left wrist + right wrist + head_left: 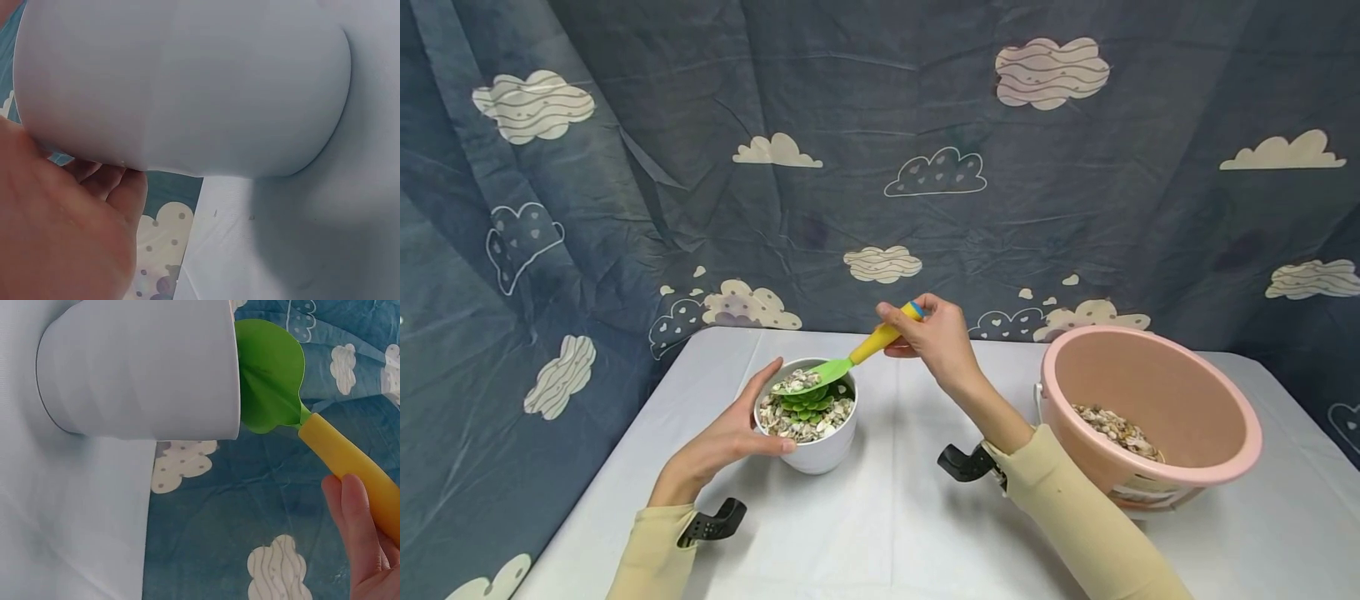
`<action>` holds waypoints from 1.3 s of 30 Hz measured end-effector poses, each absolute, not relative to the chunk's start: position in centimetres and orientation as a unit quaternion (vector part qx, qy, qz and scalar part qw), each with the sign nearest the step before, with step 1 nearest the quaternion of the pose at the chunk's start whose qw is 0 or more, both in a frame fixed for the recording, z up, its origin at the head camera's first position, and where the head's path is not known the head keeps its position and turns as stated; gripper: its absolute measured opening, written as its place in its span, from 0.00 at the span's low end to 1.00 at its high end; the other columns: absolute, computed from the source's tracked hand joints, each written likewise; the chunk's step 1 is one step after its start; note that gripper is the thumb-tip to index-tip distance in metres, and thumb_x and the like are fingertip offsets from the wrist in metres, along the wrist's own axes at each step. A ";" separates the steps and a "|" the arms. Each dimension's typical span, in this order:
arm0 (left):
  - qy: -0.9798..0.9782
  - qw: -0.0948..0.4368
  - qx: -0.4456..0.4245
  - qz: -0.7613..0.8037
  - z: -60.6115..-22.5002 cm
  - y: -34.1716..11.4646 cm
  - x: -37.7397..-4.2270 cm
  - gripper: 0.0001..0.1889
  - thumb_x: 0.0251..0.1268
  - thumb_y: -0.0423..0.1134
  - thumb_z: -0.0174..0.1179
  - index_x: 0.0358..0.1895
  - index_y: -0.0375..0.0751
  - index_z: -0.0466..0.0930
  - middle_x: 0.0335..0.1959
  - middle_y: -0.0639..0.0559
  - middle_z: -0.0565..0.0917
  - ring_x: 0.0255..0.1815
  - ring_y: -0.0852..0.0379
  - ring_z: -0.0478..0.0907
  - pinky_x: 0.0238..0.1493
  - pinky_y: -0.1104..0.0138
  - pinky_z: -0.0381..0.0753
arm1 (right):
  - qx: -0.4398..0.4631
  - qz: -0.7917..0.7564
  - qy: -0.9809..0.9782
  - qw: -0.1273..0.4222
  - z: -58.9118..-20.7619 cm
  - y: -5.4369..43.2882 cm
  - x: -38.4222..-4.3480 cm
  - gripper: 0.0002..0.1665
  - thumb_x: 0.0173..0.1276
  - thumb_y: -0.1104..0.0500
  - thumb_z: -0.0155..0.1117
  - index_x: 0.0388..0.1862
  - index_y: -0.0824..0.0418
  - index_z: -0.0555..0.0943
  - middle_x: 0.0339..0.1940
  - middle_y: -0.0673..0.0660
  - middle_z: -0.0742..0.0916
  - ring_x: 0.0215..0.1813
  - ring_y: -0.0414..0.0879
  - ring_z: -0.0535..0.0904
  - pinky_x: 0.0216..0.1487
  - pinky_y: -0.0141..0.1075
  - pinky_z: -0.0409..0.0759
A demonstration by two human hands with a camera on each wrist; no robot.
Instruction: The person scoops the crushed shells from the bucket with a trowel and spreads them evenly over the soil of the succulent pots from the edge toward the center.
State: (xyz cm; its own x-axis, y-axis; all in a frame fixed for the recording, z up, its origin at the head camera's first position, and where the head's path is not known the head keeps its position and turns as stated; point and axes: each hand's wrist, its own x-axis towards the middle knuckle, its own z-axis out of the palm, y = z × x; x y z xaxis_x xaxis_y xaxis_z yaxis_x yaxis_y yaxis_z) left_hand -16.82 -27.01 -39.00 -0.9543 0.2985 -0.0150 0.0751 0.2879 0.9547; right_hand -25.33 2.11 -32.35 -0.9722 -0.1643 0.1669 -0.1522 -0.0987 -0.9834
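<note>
A white flower pot (824,456) stands on the table, filled with small pebbles (790,423) around a green succulent (808,406). My left hand (730,437) grips the pot from its left side, thumb at the near rim and fingers behind; the left wrist view shows the hand (69,219) against the pot wall. With my right hand (936,337) I hold the yellow handle of a small garden trowel (880,340). Its green blade (270,375) is over the pot's opening, tilted down to the left, with pebbles on it, partly covering the plant.
To the right stands a pink bucket (1150,342) with a heap of pebbles (1116,431) inside. A white cloth (880,517) covers the table, and a dark blue cloud-print curtain (865,92) hangs behind it. My right forearm passes just left of the bucket.
</note>
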 end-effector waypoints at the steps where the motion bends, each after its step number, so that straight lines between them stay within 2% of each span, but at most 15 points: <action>1: 0.801 0.094 0.118 0.580 -39.0 -27.0 -16.8 0.60 0.44 0.42 0.77 0.79 0.64 0.44 0.79 0.48 0.43 0.77 0.43 0.39 0.69 0.37 0.37 | -0.116 -0.733 0.670 0.005 -32.4 2.1 -25.3 0.28 0.59 0.51 0.76 0.36 0.69 0.70 0.35 0.64 0.88 0.32 0.53 0.88 0.35 0.43 0.84; 4: 0.810 0.088 0.115 0.568 -39.0 -27.0 -16.9 0.60 0.43 0.43 0.78 0.79 0.65 0.45 0.79 0.49 0.44 0.77 0.43 0.39 0.69 0.36 0.38 | -0.111 -0.734 0.670 0.007 -32.4 2.2 -25.3 0.28 0.59 0.50 0.76 0.37 0.69 0.70 0.35 0.64 0.88 0.32 0.53 0.88 0.35 0.43 0.84; 10: 0.808 0.083 0.121 0.571 -39.1 -26.9 -17.0 0.60 0.44 0.42 0.77 0.79 0.61 0.45 0.79 0.46 0.45 0.77 0.41 0.40 0.68 0.35 0.38 | -0.101 -0.736 0.669 0.005 -32.9 2.4 -25.3 0.30 0.58 0.47 0.76 0.37 0.69 0.70 0.36 0.63 0.89 0.33 0.53 0.88 0.35 0.42 0.84; 19: 0.789 0.101 0.125 0.593 -38.9 -27.0 -16.7 0.60 0.46 0.40 0.76 0.79 0.61 0.43 0.79 0.45 0.43 0.77 0.42 0.38 0.69 0.36 0.35 | -0.085 -0.742 0.665 0.014 -33.4 2.5 -25.6 0.31 0.60 0.46 0.74 0.38 0.69 0.70 0.34 0.63 0.88 0.31 0.52 0.88 0.34 0.42 0.84; 31: 0.790 0.098 0.116 0.594 -39.0 -27.0 -16.9 0.59 0.45 0.40 0.77 0.78 0.64 0.46 0.77 0.45 0.49 0.76 0.42 0.46 0.70 0.38 0.40 | -0.060 -0.763 0.643 0.031 -34.2 2.7 -25.9 0.29 0.62 0.47 0.73 0.39 0.69 0.70 0.32 0.63 0.87 0.30 0.51 0.88 0.33 0.40 0.84; 39: 0.798 0.099 0.113 0.583 -39.1 -27.0 -16.9 0.59 0.45 0.41 0.78 0.79 0.63 0.45 0.78 0.44 0.47 0.76 0.42 0.44 0.70 0.39 0.40 | -0.094 -0.777 0.622 0.031 -34.8 2.9 -25.6 0.27 0.63 0.50 0.72 0.40 0.69 0.69 0.35 0.64 0.89 0.36 0.53 0.88 0.37 0.42 0.84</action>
